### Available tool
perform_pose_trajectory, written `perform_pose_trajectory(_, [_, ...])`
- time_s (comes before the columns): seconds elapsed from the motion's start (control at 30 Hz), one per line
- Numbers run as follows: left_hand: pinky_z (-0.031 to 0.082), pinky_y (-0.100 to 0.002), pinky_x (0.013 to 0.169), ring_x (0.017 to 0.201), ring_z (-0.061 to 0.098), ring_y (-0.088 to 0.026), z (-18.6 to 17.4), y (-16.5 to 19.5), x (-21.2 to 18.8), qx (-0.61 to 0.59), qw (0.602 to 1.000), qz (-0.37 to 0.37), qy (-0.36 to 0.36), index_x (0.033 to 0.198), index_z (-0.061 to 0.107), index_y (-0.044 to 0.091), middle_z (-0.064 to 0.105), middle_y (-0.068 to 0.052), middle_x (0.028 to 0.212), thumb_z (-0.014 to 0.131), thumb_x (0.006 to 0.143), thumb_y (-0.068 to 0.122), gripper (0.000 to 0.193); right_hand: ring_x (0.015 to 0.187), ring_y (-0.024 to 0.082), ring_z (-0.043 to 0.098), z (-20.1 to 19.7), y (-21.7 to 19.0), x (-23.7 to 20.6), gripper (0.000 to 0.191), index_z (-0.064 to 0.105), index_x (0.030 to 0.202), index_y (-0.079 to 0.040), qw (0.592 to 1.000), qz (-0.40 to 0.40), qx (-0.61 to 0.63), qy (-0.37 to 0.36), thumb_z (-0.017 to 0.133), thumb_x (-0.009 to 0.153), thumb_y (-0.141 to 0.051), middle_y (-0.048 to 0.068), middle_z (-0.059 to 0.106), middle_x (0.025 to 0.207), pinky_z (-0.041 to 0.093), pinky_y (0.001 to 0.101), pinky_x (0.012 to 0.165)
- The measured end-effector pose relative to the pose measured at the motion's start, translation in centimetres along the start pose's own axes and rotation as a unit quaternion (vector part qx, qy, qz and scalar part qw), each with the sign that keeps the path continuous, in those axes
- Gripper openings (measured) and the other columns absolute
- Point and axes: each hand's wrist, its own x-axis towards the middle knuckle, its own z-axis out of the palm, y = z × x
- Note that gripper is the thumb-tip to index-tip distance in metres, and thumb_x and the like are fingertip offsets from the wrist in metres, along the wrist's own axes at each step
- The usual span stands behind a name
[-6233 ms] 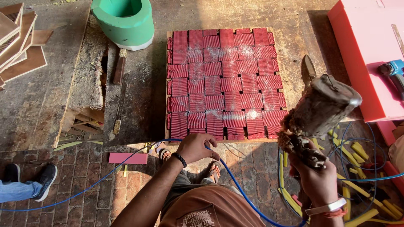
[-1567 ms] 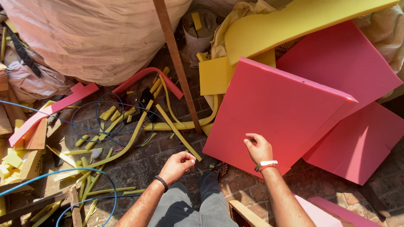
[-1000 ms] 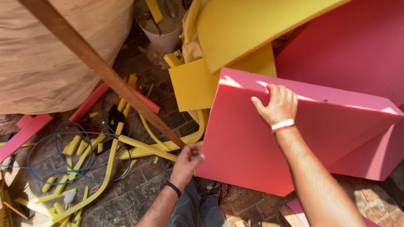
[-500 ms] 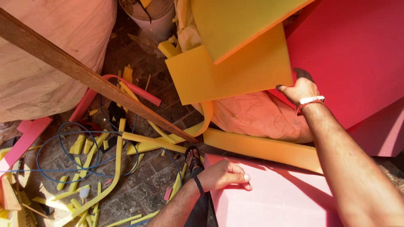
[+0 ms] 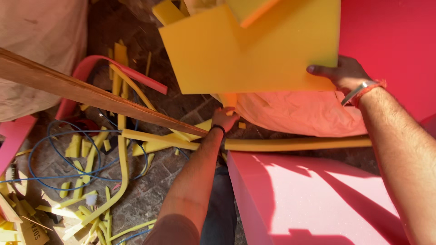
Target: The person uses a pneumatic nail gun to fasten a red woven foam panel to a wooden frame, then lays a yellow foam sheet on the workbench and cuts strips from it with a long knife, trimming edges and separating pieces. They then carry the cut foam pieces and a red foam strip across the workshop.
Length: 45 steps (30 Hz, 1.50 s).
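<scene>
Now higher, both hands gripping yellow foam sheet (image 5: 245,54): right (image 5: 343,75), left (image 5: 224,119) fingers half-hidden beneath.

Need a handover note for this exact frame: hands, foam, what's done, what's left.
Right hand: gripping the right edge of the yellow foam sheet, which is raised and tilted.
Left hand: reaching under that sheet, closed on its lower corner, just above the long yellow foam strip.
Pink foam slab lies flat in front, near the knees.
Wooden plank leans across the scrap pile; blue cable coils on the brick floor.
Done: pink slab down. Left: yellow sheet not yet free of the pile.
</scene>
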Motion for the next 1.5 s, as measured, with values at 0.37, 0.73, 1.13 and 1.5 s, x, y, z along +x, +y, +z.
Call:
perform_pose_trajectory(0.37, [0.045, -0.050, 0.103, 0.128, 0.051, -0.038, 12.4, -5.4, -2.6, 0.380, 0.878, 0.173, -0.234, 0.143, 0.051, 0.013, 0.054, -0.016, 0.139, 0.086, 0.075, 0.033, 0.079, 0.131, 0.019, 0.061, -0.4, 4.6, 0.2, 0.057, 0.062, 0.140, -0.021, 0.997, 0.043, 0.070, 0.007, 0.076, 0.086, -0.030, 0.004, 0.069, 0.135, 0.042, 0.0422, 0.115])
perform_pose_trajectory(0.73, [0.052, -0.048, 0.099, 0.116, 0.062, -0.030, 12.8, -8.3, 1.1, 0.282, 0.929, 0.146, -0.193, 0.114, 0.071, 0.014, 0.070, -0.009, 0.116, 0.072, 0.087, 0.024, 0.029, 0.131, 0.023, 0.059, -0.6, 6.9, 0.4, 0.056, 0.064, 0.139, -0.010, 0.982, -0.045, 0.173, 0.066, 0.076, 0.087, -0.025, 0.008, 0.068, 0.134, 0.037, 0.0468, 0.117])
perform_pose_trajectory(1.13, [0.050, -0.047, 0.101, 0.123, 0.057, -0.032, 6.9, -2.5, 5.1, 0.084, 0.981, 0.038, 0.172, 0.122, 0.069, 0.017, 0.062, -0.012, 0.134, 0.069, 0.092, 0.028, 0.032, 0.112, 0.026, 0.069, -2.3, 7.0, 1.8, 0.044, 0.062, 0.126, 0.007, 0.887, -0.166, 0.430, 0.014, 0.073, 0.087, -0.010, 0.011, 0.069, 0.114, 0.052, 0.0442, 0.107])
perform_pose_trajectory(1.5, [0.047, -0.045, 0.099, 0.117, 0.058, -0.034, 2.9, 6.4, -10.7, 0.038, 0.930, 0.356, 0.078, 0.130, 0.058, 0.007, 0.065, -0.017, 0.125, 0.077, 0.084, 0.034, 0.057, 0.115, 0.031, 0.065, -17.4, 10.4, -11.8, 0.050, 0.054, 0.139, 0.006, 0.935, 0.032, 0.346, 0.074, 0.064, 0.098, -0.021, 0.016, 0.066, 0.121, 0.051, 0.0497, 0.100])
